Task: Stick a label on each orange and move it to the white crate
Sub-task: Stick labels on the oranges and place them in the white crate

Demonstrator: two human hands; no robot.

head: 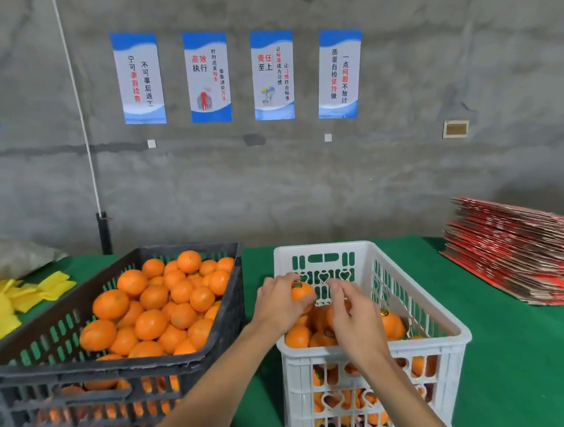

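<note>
My left hand [278,304] grips an orange [301,292] that has a dark round label on its top, held above the left side of the white crate [375,349]. My right hand [352,311] hovers just right of that orange over the crate, fingers loosely curled with the fingertips drawn together; whether they pinch a label is not visible. Labelled oranges [391,325] fill the white crate beneath both hands. The black crate [125,368] on the left is heaped with unlabelled oranges [161,306].
Both crates stand on a green-covered table [520,347]. Yellow foam sleeves [21,298] lie at the far left beside a grey bag. A stack of flattened red cartons [520,251] sits at the right. A concrete wall with posters rises behind.
</note>
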